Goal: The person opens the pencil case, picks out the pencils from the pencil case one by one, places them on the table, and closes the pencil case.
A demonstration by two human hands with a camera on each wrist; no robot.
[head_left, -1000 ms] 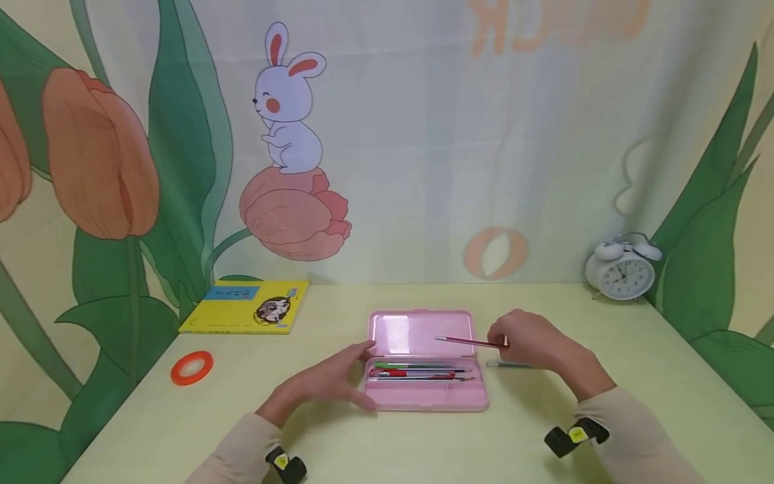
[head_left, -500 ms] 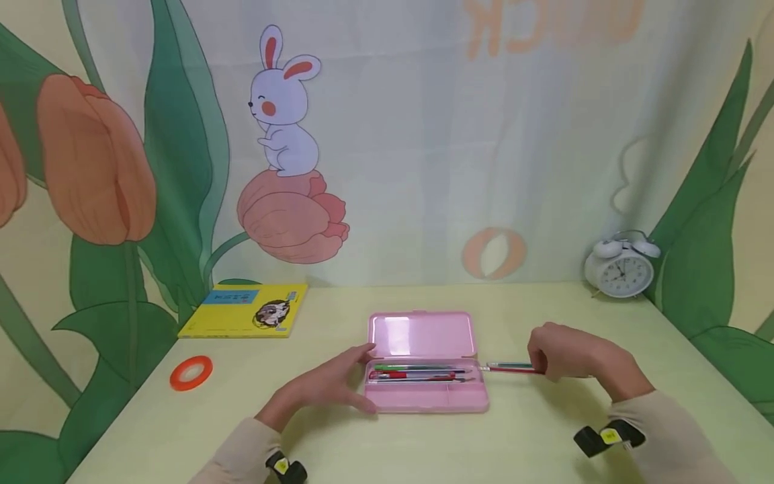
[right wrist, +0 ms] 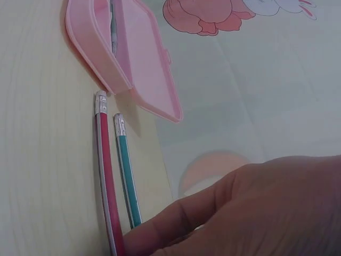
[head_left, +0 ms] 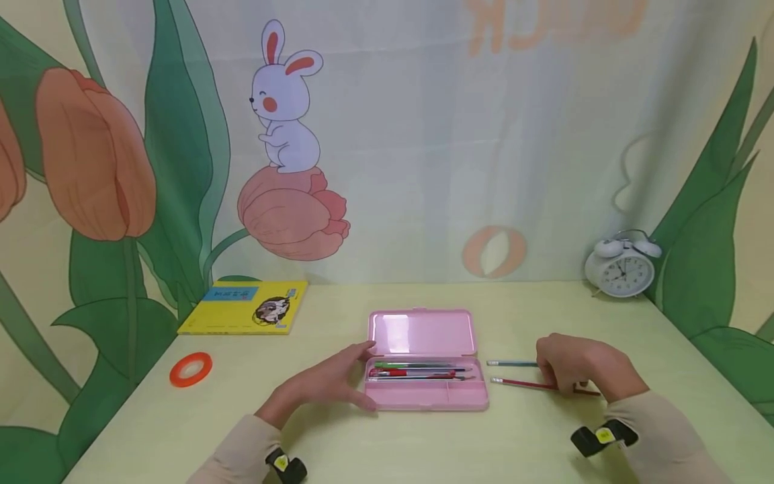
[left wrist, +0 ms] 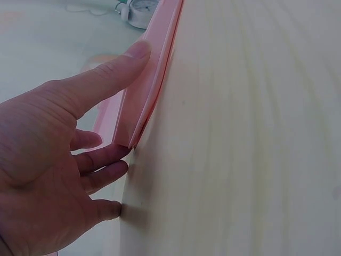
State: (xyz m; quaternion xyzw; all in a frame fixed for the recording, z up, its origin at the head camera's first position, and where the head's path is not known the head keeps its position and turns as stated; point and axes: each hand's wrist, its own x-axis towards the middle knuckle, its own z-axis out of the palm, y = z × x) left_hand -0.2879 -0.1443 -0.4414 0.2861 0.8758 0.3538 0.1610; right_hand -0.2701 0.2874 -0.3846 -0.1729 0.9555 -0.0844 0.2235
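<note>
A pink pencil case lies with its lid up in the middle of the table. Inside its back compartment are several pens and pencils, including a red pen and a green one. My left hand holds the case's left end, thumb along the front wall and fingers round the far corner. My right hand pinches a red pencil low over the table, its eraser toward the case. Beside it lies a teal pencil, its far part hidden behind the right hand.
At the back left lies a yellow book, with an orange tape ring in front of it. A white alarm clock stands at the back right corner. A printed curtain hangs behind the table.
The right hand has carried the red pencil from over the open lid to the right and down beside the teal pencil, then nearer the front. The left hand has stayed at the case.
</note>
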